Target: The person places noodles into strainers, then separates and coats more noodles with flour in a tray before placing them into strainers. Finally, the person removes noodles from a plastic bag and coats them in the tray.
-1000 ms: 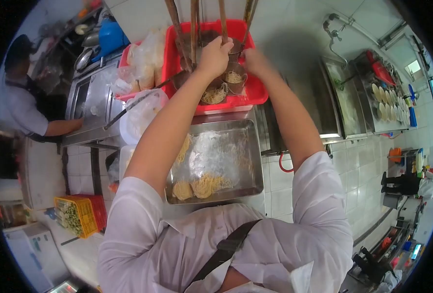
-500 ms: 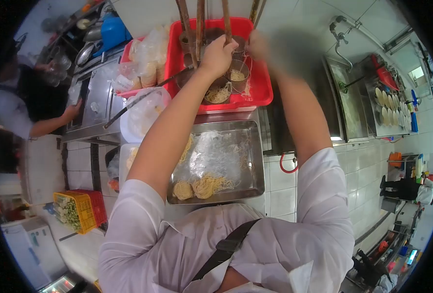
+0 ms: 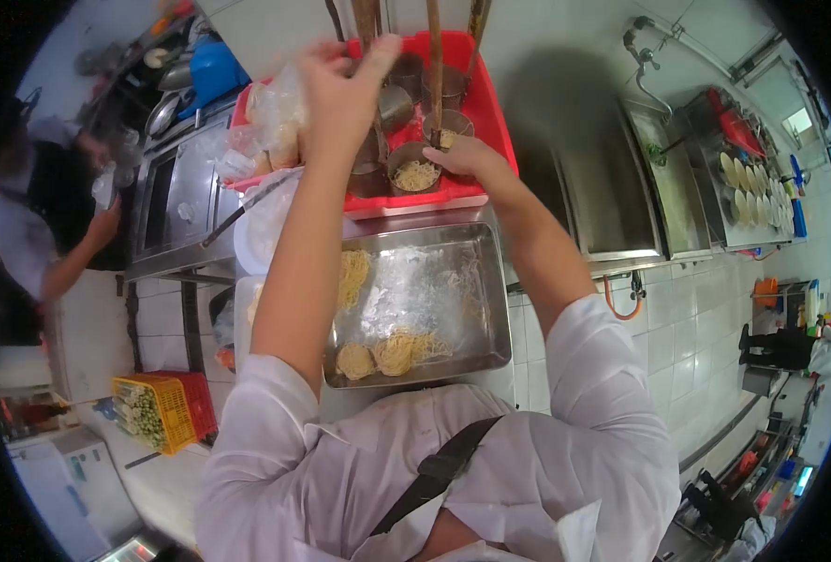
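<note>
Over the left part of the red bin [image 3: 506, 155], my left hand [image 3: 340, 94] is raised beside the wooden handles, blurred, with thumb and fingers apart and nothing visible in it. My right hand [image 3: 467, 157] is closed at the rim and lower handle of a metal noodle strainer [image 3: 448, 122]; its fingertips are partly hidden. Just left of it, another strainer holds pale noodles [image 3: 415, 176]. Several more strainers stand in the bin. Below the bin lies a metal tray [image 3: 434, 375] with bundles of yellow noodles [image 3: 395, 354] along its near and left sides.
Bags of noodles [image 3: 279, 117] sit in a container at the left, above a white tub [image 3: 258, 229]. A steel sink [image 3: 612, 201] and a tap [image 3: 647, 61] are at the right. At the far left, a person [image 3: 36, 201] stands by a steel counter [image 3: 176, 201].
My left hand has moved up and left, off the handle it was around, and its fingers have spread. My right hand has come down and left to the front strainers.
</note>
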The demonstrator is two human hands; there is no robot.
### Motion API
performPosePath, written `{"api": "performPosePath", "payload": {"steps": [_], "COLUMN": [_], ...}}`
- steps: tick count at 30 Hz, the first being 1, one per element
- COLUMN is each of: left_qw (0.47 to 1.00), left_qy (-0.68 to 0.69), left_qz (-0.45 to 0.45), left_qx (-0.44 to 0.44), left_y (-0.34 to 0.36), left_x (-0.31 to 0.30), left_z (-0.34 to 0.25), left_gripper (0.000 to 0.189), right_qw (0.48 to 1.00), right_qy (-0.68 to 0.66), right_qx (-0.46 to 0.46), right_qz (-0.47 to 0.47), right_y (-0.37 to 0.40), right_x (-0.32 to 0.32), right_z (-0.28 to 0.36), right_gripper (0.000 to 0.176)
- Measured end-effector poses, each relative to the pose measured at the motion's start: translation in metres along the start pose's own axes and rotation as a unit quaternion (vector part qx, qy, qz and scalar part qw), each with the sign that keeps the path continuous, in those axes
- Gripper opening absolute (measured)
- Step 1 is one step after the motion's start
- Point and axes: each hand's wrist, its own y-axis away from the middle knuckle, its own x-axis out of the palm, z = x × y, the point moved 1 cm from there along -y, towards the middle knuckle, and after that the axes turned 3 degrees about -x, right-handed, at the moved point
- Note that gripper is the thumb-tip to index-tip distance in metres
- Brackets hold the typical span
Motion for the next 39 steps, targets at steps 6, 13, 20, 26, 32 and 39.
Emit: {"api": "performPosePath", "payload": {"steps": [6,13,20,26,32,39], "left_qw": [0.916,0.934,0.966,0.963,0.943,0.953], "left_qy": [0.233,0.224,0.101,0.112,0.159,0.138], "left_qz": [0.173,0.141,0.129,0.142,0.195,0.176], "left_qx": [-0.275,-0.24,-0.201,-0.199,-0.217,-0.206], "left_y": [0.028,0.032,0.022,0.018,0.017,0.02], "left_x": [-0.015,-0.024,-0.015,-0.012,-0.006,-0.011], "left_z": [0.018,0.038,0.029,0.029,0.042,0.035], "left_gripper": [0.045,0.05,0.051,0.042,0.042,0.045], "right_qw": [0.995,0.983,0.974,0.995,0.986,0.962], "right_qy": [-0.008,0.092,0.096,0.097,0.058,0.093], "right_qx": [0.096,-0.058,-0.167,-0.01,0.092,-0.039], "right_qz": [-0.024,-0.151,-0.118,0.0,-0.128,-0.253], "right_y": [-0.01,0.011,0.049,0.063,-0.045,-0.073], "right_x": [0.024,-0.022,-0.116,-0.151,-0.056,-0.043], "right_z": [0.015,0.056,0.133,0.092,-0.015,-0.047], "right_gripper": [0.062,0.023,0.017,0.03,0.046,0.03]}}
